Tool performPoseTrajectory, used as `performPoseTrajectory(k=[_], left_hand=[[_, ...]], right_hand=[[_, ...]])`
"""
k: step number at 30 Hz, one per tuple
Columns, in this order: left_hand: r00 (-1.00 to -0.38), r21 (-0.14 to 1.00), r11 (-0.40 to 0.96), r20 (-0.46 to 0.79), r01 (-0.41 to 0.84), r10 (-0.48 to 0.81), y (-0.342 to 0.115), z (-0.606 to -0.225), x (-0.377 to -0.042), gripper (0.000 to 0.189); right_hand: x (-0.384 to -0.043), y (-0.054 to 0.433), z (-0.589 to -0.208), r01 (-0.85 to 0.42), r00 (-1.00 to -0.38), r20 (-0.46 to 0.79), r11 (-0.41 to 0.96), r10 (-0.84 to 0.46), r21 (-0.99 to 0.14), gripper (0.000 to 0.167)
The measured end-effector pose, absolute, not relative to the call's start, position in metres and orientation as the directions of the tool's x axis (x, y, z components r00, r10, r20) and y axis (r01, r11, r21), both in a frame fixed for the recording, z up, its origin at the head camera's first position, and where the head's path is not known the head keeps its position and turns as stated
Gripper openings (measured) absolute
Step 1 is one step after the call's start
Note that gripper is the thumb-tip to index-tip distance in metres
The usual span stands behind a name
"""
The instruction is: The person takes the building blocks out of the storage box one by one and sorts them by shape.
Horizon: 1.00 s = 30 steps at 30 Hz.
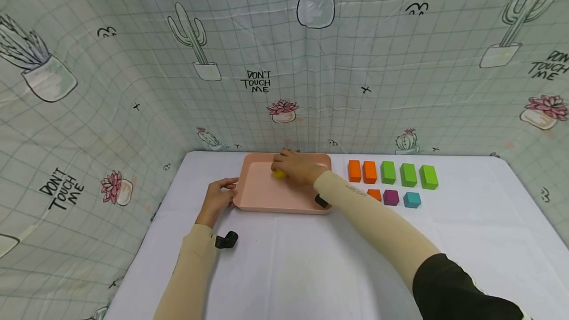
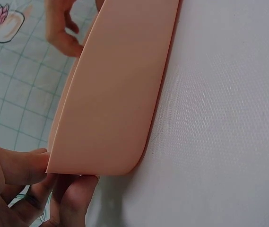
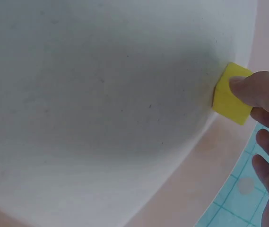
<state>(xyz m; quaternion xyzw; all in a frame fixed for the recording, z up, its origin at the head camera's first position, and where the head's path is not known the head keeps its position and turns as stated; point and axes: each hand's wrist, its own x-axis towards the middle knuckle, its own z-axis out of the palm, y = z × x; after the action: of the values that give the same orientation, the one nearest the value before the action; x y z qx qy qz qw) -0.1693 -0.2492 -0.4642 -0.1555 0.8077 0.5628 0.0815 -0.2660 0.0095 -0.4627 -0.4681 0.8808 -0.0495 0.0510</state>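
A pink rectangular tray [image 1: 266,194] lies on the white table. My left hand [image 1: 216,201] holds its left rim, thumb on the edge and fingers against the outer wall, as the left wrist view shows around the tray's corner [image 2: 101,142]. Over the tray's far part, my right hand [image 1: 299,166] pinches a yellow block [image 1: 279,174]. In the right wrist view the thumb presses on the yellow block [image 3: 231,101] near the tray's far inner wall, while the other fingers spread beyond the rim. Whether the block touches the tray floor I cannot tell.
Right of the tray stand orange blocks [image 1: 354,171] and green blocks [image 1: 409,175] in a row. Nearer are another orange block [image 1: 374,194], partly behind my right forearm, a purple block [image 1: 391,197] and a teal block [image 1: 412,200]. A patterned curtain [image 1: 355,63] rises behind the table.
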Motion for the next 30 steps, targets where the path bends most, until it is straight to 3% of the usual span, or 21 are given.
performPoseTrajectory(k=[21, 30], left_hand=[[-0.945, 0.893, 0.315, -0.283, -0.322, -0.166, -0.247, -0.461, -0.170, 0.043], [-0.947, 0.894, 0.318, -0.279, -0.317, -0.159, -0.247, -0.462, -0.165, 0.043]], right_hand=[[-0.258, 0.026, -0.451, -0.809, -0.578, -0.020, 0.576, -0.815, -0.117, 0.030], [-0.253, 0.034, -0.451, -0.762, -0.630, -0.050, 0.629, -0.775, -0.155, 0.030]])
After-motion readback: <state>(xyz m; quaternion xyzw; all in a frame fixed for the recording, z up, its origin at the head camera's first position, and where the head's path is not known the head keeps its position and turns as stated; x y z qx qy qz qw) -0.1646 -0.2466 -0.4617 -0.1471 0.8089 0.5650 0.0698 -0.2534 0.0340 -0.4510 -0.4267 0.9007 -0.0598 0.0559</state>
